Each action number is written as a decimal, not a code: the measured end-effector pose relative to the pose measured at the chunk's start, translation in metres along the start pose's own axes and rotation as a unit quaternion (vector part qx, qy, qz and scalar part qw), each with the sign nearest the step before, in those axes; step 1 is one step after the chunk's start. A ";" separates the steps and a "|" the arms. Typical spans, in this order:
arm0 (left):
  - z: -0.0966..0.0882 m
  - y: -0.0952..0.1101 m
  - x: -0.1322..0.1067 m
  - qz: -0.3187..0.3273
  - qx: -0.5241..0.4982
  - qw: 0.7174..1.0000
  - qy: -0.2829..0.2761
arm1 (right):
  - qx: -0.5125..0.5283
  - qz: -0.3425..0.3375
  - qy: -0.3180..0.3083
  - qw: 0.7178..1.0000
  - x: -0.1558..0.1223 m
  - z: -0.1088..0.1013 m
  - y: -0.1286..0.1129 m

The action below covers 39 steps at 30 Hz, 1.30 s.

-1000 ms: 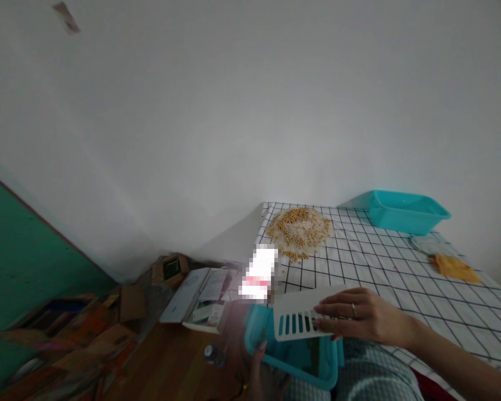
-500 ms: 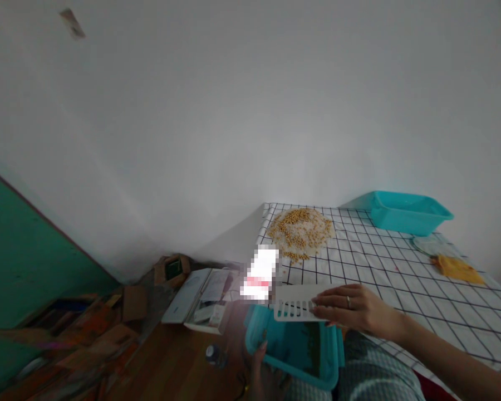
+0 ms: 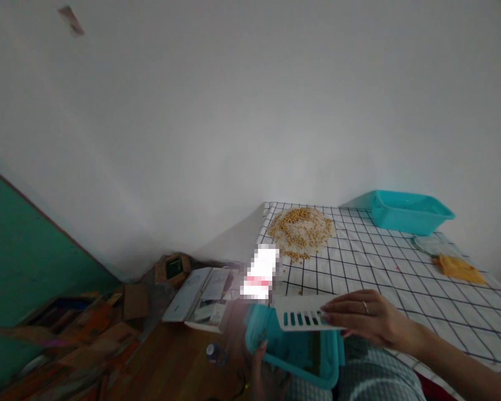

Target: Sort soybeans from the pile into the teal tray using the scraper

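Note:
My right hand (image 3: 367, 320), a ring on one finger, is closed on the end of a white slotted plastic piece (image 3: 303, 319), which lies flat above the far side of a teal plastic basin (image 3: 294, 370). The thumb of my left hand (image 3: 259, 356) hooks over the basin's near left rim; its other fingers are hidden underneath. The basin rests at my lap beside the table edge, with something darker inside on its right that I cannot make out. Beyond it, a spread pile of yellow beans mixed with whitish grains (image 3: 303, 231) lies on the checked tablecloth (image 3: 354, 253).
A second teal basin (image 3: 409, 214) stands by the wall at the back right. In front of it lie a yellow cloth (image 3: 459, 269) and a clear bag (image 3: 430, 244). A pixelated patch (image 3: 261, 273) covers the table's left edge. Open boxes (image 3: 206, 298) and a bottle (image 3: 212, 352) are on the floor.
My right hand has shifted slightly down and to the right with the white slotted piece, bringing it nearer the basin. My left hand and the basin have stayed in place.

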State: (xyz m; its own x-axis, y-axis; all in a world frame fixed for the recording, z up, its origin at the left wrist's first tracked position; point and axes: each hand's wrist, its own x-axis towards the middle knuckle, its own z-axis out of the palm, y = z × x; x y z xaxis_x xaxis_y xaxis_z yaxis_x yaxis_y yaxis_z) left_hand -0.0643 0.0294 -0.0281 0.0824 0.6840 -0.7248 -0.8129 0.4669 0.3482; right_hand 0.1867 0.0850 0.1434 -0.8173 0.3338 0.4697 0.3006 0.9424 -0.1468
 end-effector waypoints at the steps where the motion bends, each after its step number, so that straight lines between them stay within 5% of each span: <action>1: 0.001 0.000 -0.001 0.001 0.004 1.000 0.013 | 0.001 0.019 0.011 1.000 -0.001 0.001 0.003; 6: 0.006 0.000 -0.004 0.009 0.003 0.999 0.033 | -0.005 0.049 0.015 0.999 -0.008 0.009 0.012; 13: 0.004 0.002 0.000 -0.011 -0.002 1.000 0.023 | 0.025 0.029 -0.005 0.999 -0.017 0.004 -0.006; 22: 0.011 0.000 -0.008 0.014 0.003 0.999 0.047 | -0.009 0.195 0.104 0.975 -0.007 0.011 0.025; 32: 0.009 0.000 -0.003 0.014 0.014 0.999 0.044 | 0.013 0.148 0.031 0.988 0.004 0.017 0.025; 39: 0.013 0.000 -0.006 0.001 0.015 0.999 0.047 | 0.050 0.074 -0.001 0.996 -0.008 0.006 0.001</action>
State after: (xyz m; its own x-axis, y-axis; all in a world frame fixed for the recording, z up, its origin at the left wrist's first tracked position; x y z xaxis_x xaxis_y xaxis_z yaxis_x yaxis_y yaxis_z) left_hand -0.0578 0.0323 -0.0159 0.0252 0.6296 -0.7765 -0.7956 0.4829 0.3658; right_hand 0.1906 0.0832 0.1336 -0.7687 0.4691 0.4348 0.3674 0.8803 -0.3001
